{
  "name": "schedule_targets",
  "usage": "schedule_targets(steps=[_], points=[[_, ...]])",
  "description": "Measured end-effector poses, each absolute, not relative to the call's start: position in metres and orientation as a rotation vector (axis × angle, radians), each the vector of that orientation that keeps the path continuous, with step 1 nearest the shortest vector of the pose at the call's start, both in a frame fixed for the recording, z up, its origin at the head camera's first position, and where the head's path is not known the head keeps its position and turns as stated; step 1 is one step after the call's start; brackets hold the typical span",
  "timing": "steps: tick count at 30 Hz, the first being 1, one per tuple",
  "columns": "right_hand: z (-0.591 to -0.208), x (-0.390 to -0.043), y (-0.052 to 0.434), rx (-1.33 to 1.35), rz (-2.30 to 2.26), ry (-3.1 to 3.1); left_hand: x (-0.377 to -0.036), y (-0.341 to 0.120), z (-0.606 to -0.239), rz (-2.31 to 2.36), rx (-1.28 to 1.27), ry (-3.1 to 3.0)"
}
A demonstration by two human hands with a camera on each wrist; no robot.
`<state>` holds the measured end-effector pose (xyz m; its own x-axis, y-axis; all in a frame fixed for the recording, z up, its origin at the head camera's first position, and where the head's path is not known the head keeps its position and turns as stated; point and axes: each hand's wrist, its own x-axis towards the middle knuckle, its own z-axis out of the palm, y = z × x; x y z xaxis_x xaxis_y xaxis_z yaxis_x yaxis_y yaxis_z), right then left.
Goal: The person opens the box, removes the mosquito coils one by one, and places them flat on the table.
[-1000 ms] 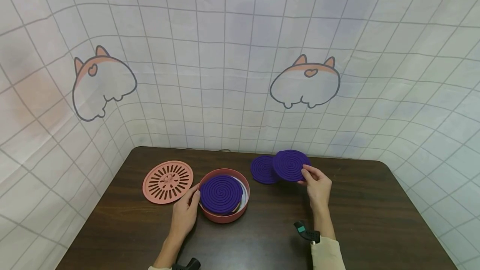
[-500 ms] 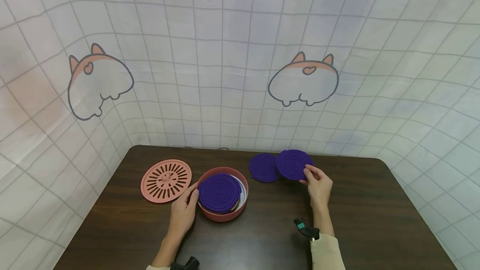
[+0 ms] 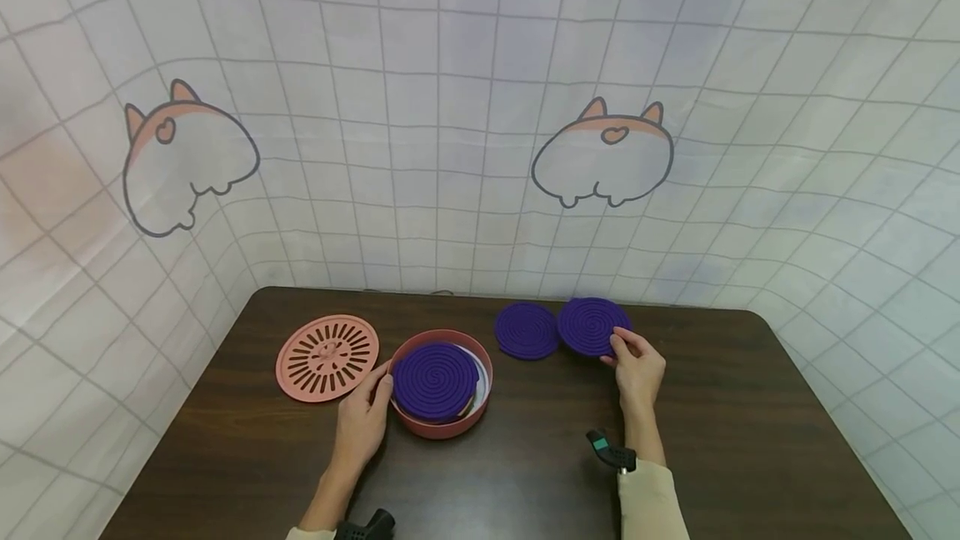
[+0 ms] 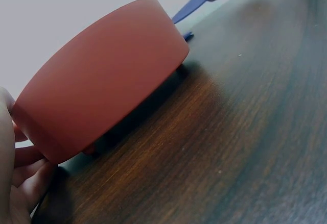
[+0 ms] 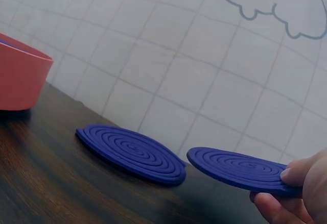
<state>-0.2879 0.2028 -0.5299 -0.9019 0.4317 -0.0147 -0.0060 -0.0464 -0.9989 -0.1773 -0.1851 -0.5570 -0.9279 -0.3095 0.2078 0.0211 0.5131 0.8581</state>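
My right hand [image 3: 639, 369] pinches the near right edge of a purple spiral coaster [image 3: 592, 326], thumb on top and fingers below. In the right wrist view this coaster [image 5: 240, 169] is tilted and raised over the table. Just left of it a second purple spiral coaster [image 5: 134, 152] lies flat. My left hand [image 3: 362, 423] grips the left side of a round red-pink box [image 3: 444, 432], thumb at the rim and fingers around the wall. Inside the box another purple coaster [image 3: 435, 382] lies on top, over something white that is mostly hidden.
A pink slotted round lid [image 3: 327, 358] lies on the dark wooden table [image 3: 525, 473], left of the box. Behind the table's far edge hangs a white grid-patterned cloth [image 3: 420, 148] with cartoon animal drawings.
My right hand has moved the pinched coaster slightly right and lower, so it no longer overlaps the flat one in the head view. The left hand keeps its grip on the box.
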Motion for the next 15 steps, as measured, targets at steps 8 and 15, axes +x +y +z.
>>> schedule_targets(steps=[8,15], points=[[-0.545,-0.296,0.206,-0.493,1.952,-1.935,-0.178,-0.187,-0.555,-1.400,0.256,-2.440],[-0.546,-0.294,0.205,-0.512,1.878,-1.991,-0.178,-0.187,-0.556,-1.396,0.254,-2.451]])
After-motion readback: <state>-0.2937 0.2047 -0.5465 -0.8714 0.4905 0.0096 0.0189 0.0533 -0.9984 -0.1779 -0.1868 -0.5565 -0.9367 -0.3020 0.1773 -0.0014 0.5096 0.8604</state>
